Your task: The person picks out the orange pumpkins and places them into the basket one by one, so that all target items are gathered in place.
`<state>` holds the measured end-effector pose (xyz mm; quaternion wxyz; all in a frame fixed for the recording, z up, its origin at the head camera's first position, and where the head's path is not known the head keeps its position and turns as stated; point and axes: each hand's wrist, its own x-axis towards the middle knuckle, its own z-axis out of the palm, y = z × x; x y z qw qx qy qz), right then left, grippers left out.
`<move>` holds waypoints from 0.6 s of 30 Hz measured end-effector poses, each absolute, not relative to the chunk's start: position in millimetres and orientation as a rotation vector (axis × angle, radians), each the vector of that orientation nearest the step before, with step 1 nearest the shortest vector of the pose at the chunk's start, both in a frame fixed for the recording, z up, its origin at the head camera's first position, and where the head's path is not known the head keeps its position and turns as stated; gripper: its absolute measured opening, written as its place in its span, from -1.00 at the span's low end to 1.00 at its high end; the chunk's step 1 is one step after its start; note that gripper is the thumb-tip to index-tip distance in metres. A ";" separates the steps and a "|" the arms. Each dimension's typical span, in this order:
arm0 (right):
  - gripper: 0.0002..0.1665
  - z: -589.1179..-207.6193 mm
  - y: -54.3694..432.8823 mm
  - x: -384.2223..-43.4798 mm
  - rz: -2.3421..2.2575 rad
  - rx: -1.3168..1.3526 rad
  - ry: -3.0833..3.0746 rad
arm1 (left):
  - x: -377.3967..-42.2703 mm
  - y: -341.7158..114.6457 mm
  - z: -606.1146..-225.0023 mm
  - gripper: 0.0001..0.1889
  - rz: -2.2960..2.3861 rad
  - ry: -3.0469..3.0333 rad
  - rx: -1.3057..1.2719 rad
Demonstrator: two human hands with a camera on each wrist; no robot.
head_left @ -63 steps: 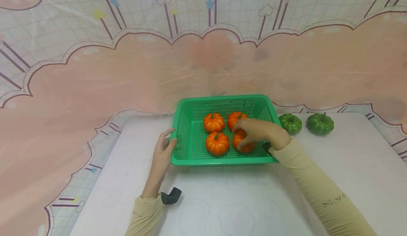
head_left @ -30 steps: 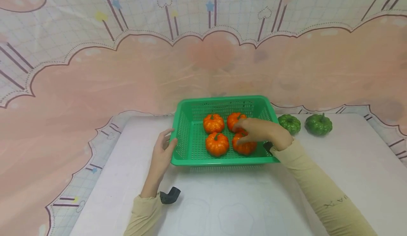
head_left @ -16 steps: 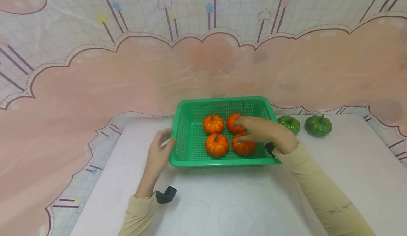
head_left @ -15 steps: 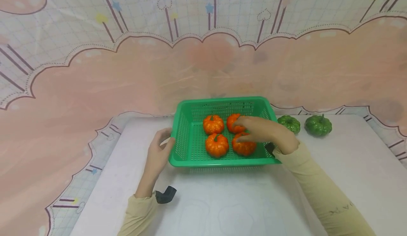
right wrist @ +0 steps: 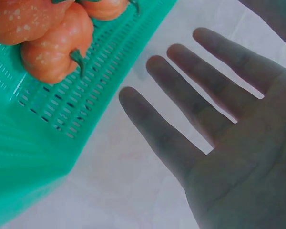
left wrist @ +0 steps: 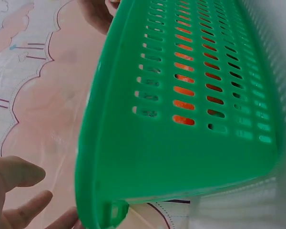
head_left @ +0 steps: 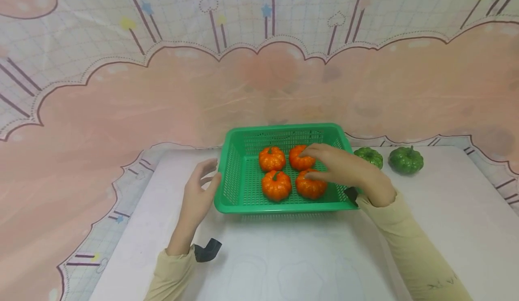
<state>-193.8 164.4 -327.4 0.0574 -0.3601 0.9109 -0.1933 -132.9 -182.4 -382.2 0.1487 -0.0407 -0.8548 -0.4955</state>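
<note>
A green perforated plastic basket (head_left: 284, 208) sits on the white table, with several orange toy pumpkins (head_left: 276, 186) on its floor. My right hand (head_left: 336, 166) hovers over the two right-hand pumpkins; its fingers are spread and hold nothing. In the right wrist view those fingers (right wrist: 181, 90) look straight and apart, and the pumpkins (right wrist: 59, 47) lie beyond the basket's rim. At the basket's left side, my left hand (head_left: 198, 190) has relaxed fingers just outside the rim. In the left wrist view its thumb and fingers stand beside the basket wall (left wrist: 133, 157), gripping nothing.
Two green toy pumpkins (head_left: 406, 160) (head_left: 369, 157) rest on the table (head_left: 446, 211) right of the basket. A patterned cloth (head_left: 178, 93) hangs behind. Dark wrist devices (head_left: 208, 250) show at both cuffs.
My right hand has let go of the front right pumpkin, lifted and drawn back to the right. My left hand has moved slightly left, away from the basket's rim.
</note>
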 end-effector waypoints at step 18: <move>-0.26 -332.1 185.0 -160.2 -0.638 -1.102 3.029 | -111.7 -170.9 -366.6 -0.46 -1.180 -2.474 -0.326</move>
